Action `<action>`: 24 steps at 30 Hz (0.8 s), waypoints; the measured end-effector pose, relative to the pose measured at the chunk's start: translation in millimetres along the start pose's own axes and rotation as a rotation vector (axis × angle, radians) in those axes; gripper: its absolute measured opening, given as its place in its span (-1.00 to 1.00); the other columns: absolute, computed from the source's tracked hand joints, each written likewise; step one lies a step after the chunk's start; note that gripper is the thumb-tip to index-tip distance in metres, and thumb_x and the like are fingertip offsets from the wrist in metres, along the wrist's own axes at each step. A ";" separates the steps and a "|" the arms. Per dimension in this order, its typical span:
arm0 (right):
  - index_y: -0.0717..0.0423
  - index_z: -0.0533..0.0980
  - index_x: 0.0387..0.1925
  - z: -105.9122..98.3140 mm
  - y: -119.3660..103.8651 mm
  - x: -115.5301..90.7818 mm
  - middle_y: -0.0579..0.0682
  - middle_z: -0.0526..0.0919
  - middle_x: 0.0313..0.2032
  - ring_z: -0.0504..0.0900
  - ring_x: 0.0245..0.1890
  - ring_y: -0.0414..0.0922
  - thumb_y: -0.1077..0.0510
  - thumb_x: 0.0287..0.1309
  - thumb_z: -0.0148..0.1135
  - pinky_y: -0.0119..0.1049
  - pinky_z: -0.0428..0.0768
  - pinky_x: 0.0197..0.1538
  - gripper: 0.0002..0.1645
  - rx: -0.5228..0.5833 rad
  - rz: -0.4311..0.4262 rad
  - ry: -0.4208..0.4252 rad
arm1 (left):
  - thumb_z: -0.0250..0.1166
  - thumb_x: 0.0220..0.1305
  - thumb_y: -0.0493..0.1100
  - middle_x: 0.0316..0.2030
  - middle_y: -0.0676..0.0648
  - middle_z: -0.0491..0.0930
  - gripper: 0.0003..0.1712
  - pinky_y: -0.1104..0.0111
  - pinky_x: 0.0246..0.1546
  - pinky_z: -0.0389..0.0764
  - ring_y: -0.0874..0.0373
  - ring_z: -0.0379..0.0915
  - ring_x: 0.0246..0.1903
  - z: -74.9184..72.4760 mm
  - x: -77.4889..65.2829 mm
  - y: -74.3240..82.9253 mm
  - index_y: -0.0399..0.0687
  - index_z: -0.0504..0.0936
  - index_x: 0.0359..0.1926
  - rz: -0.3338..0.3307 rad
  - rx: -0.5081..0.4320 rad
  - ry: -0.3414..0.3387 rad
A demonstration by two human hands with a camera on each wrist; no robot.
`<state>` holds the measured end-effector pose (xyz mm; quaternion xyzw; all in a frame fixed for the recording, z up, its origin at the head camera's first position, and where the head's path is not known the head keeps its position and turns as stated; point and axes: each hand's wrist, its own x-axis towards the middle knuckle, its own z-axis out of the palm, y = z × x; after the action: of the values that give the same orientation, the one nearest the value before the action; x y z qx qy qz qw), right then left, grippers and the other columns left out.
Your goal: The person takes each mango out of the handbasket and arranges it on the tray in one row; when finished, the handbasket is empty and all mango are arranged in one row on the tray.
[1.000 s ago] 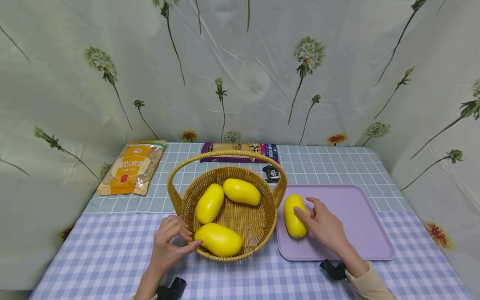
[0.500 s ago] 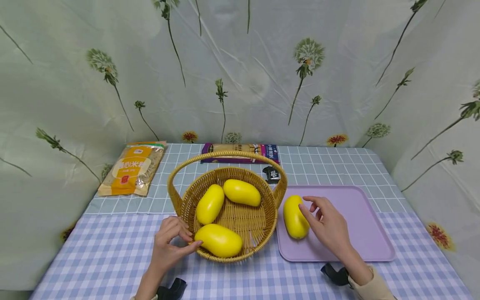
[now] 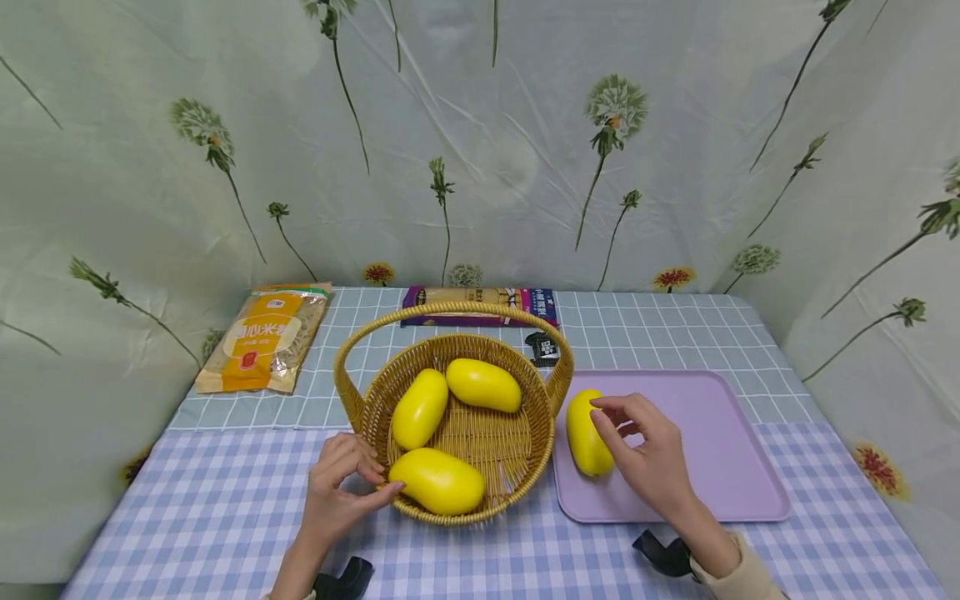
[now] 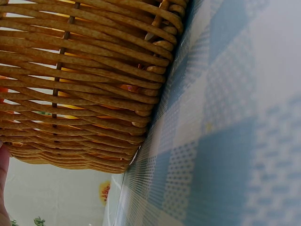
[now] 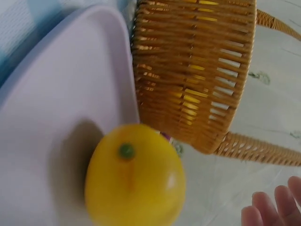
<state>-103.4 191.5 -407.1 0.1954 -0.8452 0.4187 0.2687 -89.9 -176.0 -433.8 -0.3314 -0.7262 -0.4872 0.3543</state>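
A wicker basket (image 3: 477, 510) with a tall handle holds yellow mangoes: one at the front (image 3: 438, 482), one at the left (image 3: 420, 408) and one at the back (image 3: 483, 385). My left hand (image 3: 341, 482) grips the basket's left rim between thumb and fingers; in the left wrist view only a bit of finger shows beside the woven wall (image 4: 84, 94). On the lilac tray (image 3: 720, 467) lies another mango (image 3: 587, 433), its green stem spot visible in the right wrist view. Just right of and above it, my right hand (image 3: 648, 450) hovers with relaxed fingers, holding nothing.
An orange-and-clear food bag (image 3: 262, 337) lies at the back left. Behind the basket is a purple packet (image 3: 480, 305), with a small black packet (image 3: 543, 348) near the handle's right foot. A flower-print curtain (image 3: 510, 167) closes off the back.
My right hand has lifted off the tray mango, its thumb drawing away and its fingertips coming closer together. The mangoes, the basket and my left hand stay where they were.
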 end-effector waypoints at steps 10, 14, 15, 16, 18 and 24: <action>0.08 0.62 -0.28 10.4 -13.5 7.2 -0.14 0.60 -0.38 0.53 -0.45 -0.26 0.39 -0.04 0.34 -0.48 0.51 -0.46 -0.75 0.119 -0.141 -0.005 | 0.48 0.02 0.00 -0.60 0.00 0.50 -0.60 0.37 -0.13 0.25 0.04 0.36 -0.50 0.5 0.3 -0.2 -0.08 0.48 -0.67 0.007 -0.003 0.006; 0.07 0.62 -0.28 17.6 -16.7 11.8 -0.14 0.60 -0.38 0.50 -0.49 -0.28 0.38 -0.05 0.34 -0.47 0.48 -0.51 -0.74 0.160 -0.201 -0.017 | 0.47 0.02 0.00 -0.60 0.00 0.50 -0.60 0.37 -0.13 0.25 0.03 0.36 -0.51 0.6 0.7 -0.1 -0.08 0.48 -0.67 0.005 -0.002 0.007; 0.07 0.62 -0.28 19.7 -17.3 13.0 -0.13 0.61 -0.38 0.49 -0.49 -0.27 0.38 -0.06 0.34 -0.46 0.48 -0.52 -0.74 0.170 -0.217 -0.019 | 0.48 0.02 0.00 -0.60 0.00 0.50 -0.60 0.37 -0.13 0.25 0.02 0.36 -0.51 0.6 0.8 0.0 -0.08 0.48 -0.67 0.004 -0.002 0.007; 0.09 0.62 -0.28 21.8 -18.1 14.0 -0.12 0.61 -0.38 0.49 -0.49 -0.27 0.39 -0.07 0.34 -0.44 0.48 -0.53 -0.74 0.181 -0.228 -0.023 | 0.48 0.02 0.00 -0.60 0.00 0.50 -0.60 0.37 -0.13 0.25 0.02 0.36 -0.51 0.5 0.8 0.0 -0.08 0.48 -0.67 0.003 -0.001 0.007; 0.09 0.62 -0.28 25.9 -20.6 16.2 -0.13 0.61 -0.39 0.49 -0.48 -0.26 0.38 -0.07 0.34 -0.43 0.48 -0.54 -0.74 0.195 -0.243 -0.034 | 0.48 0.02 0.00 -0.60 0.00 0.50 -0.60 0.37 -0.13 0.25 0.02 0.36 -0.51 0.2 0.6 0.2 -0.08 0.48 -0.67 0.000 0.001 0.005; 0.08 0.61 -0.27 35.0 -33.4 24.7 -0.14 0.60 -0.40 0.49 -0.46 -0.27 0.37 -0.01 0.34 -0.44 0.51 -0.52 -0.77 0.257 -0.260 -0.116 | 0.49 0.01 -0.01 -0.60 0.00 0.50 -0.60 0.37 -0.12 0.25 0.06 0.37 -0.49 0.3 0.6 0.3 -0.08 0.48 -0.67 0.002 0.000 0.006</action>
<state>-114.3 141.3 -389.4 0.3595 -0.7665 0.4729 0.2443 -90.1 -175.5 -433.3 -0.3307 -0.7248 -0.4877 0.3569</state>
